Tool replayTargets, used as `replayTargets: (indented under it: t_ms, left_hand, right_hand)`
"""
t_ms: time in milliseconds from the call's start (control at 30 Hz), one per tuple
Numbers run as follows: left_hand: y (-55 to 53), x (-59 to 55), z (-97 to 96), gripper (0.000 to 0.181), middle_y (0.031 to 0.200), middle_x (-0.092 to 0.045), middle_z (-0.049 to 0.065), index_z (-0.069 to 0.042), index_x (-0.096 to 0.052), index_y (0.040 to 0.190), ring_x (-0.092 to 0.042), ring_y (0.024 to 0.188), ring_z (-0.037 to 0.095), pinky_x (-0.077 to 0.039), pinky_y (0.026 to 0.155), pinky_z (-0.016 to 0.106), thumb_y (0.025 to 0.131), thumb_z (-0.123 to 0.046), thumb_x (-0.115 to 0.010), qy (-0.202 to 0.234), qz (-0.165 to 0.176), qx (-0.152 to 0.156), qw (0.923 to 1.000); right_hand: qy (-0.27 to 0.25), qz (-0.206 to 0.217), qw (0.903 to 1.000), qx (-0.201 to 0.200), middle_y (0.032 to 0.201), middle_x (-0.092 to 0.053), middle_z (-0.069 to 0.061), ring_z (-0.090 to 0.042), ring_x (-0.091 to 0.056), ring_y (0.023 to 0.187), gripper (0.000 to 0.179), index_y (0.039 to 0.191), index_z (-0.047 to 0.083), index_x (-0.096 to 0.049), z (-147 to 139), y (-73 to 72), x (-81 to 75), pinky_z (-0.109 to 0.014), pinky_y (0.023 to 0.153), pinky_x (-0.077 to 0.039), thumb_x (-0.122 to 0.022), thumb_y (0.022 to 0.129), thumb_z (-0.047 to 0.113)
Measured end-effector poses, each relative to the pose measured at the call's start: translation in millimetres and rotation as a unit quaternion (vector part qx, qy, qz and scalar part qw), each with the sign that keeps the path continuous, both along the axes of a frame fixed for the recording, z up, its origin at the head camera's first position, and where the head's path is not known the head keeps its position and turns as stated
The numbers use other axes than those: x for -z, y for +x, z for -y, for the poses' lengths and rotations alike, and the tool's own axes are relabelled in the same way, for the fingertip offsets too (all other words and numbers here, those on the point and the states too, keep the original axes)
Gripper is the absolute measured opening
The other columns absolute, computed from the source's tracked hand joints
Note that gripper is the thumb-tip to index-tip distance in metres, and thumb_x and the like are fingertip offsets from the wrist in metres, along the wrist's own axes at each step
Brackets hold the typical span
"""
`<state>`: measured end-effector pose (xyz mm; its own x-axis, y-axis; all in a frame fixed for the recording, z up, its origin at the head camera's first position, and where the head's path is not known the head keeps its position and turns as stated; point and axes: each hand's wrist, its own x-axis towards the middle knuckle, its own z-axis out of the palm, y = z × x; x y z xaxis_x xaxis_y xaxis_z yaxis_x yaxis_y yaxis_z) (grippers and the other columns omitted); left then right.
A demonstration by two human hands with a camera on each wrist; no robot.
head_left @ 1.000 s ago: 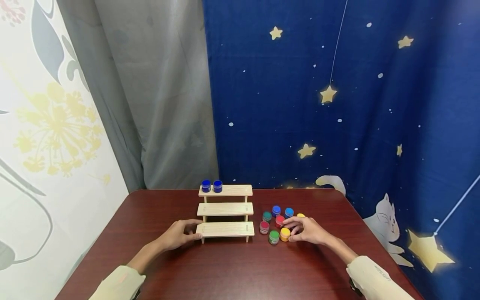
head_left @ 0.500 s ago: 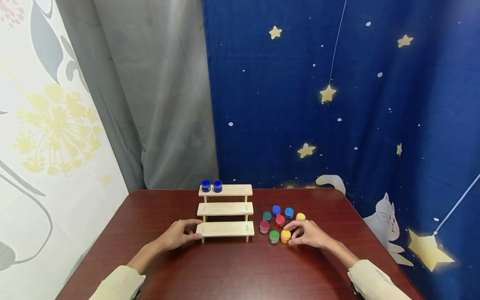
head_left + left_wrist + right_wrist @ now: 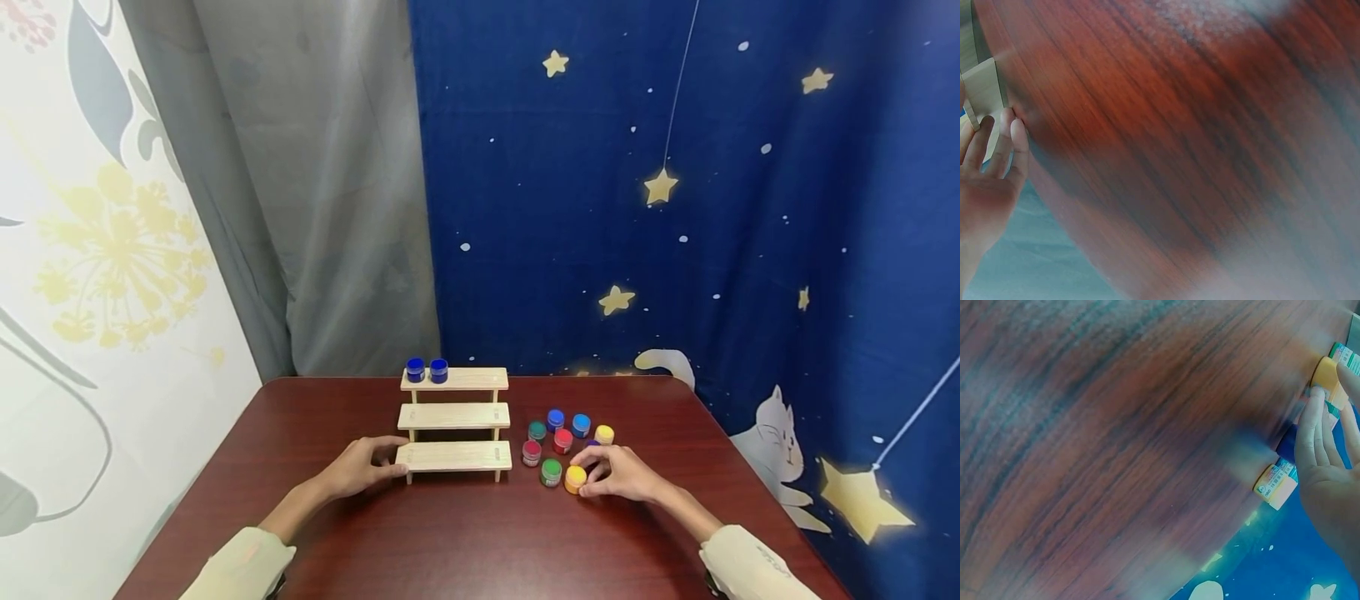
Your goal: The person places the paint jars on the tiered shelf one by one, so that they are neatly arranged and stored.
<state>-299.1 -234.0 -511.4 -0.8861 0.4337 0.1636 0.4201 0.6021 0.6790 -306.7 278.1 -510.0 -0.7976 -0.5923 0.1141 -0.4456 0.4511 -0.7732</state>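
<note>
A three-tier wooden display stand (image 3: 454, 455) stands mid-table. My left hand (image 3: 356, 467) grips the left end of its lowest step, thumb at the front and fingers behind. In the left wrist view, those fingertips lie against the pale wood (image 3: 985, 87). My right hand (image 3: 624, 473) pinches an orange-yellow paint jar (image 3: 575, 478) between thumb and fingers; the right wrist view has that jar (image 3: 1325, 376) between them too. A green jar (image 3: 551, 472) sits just left of it. A purple jar (image 3: 592, 445) is partly hidden behind the right hand.
Two dark blue jars (image 3: 427, 372) stand at the left of the top step. Behind the right hand are red (image 3: 563, 441), crimson (image 3: 531, 452), dark green (image 3: 537, 431), blue (image 3: 555, 419), light blue (image 3: 581, 425) and pale yellow (image 3: 603, 434) jars. Curtains hang behind the table (image 3: 450, 542).
My right hand has drawn the orange-yellow jar slightly toward me, away from the cluster, and the pale yellow and purple jars now show more. My left hand stays at the stand.
</note>
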Motion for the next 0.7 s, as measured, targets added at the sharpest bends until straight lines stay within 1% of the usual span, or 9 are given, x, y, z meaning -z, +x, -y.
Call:
replayTargets:
  t_ms: [233,400,533,700]
  left_hand:
    - [-0.7,-1.5,-1.7,0.051,0.09,-0.068,0.0,-0.004,-0.065,0.136,-0.061,0.073,0.012,-0.048,0.063,0.024,0.095,-0.03,-0.079,-0.003,0.005,0.001,1.0]
    - [-1.0,-1.5,-1.7,0.051,0.089,-0.069,-0.001,-0.005,-0.065,0.136,-0.061,0.073,0.012,-0.049,0.064,0.024,0.095,-0.031,-0.079,-0.002,0.006,0.001,1.0]
    - [-0.9,-1.0,-1.4,0.05,0.091,-0.069,0.0,-0.004,-0.065,0.136,-0.061,0.073,0.012,-0.049,0.064,0.024,0.095,-0.029,-0.079,0.002,0.008,0.004,1.0]
    - [-1.0,-1.3,-1.4,0.051,0.094,-0.07,0.0,-0.004,-0.065,0.136,-0.062,0.074,0.012,-0.049,0.065,0.024,0.095,-0.029,-0.079,0.003,0.007,0.007,0.9999]
  right_hand:
    - [-0.006,0.014,0.9999,-0.006,0.107,-0.076,-0.012,-0.016,-0.074,0.084,0.033,0.113,0.002,-0.069,0.1,2.1,1.3,-0.028,0.077,-0.06,-0.086,0.086,0.011]
    - [-0.014,0.014,0.9998,-0.007,0.105,-0.077,-0.012,-0.017,-0.074,0.087,0.032,0.113,0.002,-0.068,0.2,2.9,1.0,-0.03,0.078,-0.06,-0.085,0.087,0.009]
    - [-0.01,0.021,0.9997,-0.006,0.106,-0.077,-0.011,-0.017,-0.074,0.088,0.032,0.114,0.004,-0.068,-0.7,4.0,2.0,-0.028,0.079,-0.059,-0.085,0.087,0.01]
    - [-0.008,0.018,0.9998,-0.005,0.107,-0.077,-0.01,-0.018,-0.074,0.089,0.032,0.114,0.005,-0.069,-2.7,3.2,-0.5,-0.03,0.08,-0.06,-0.085,0.088,0.01]
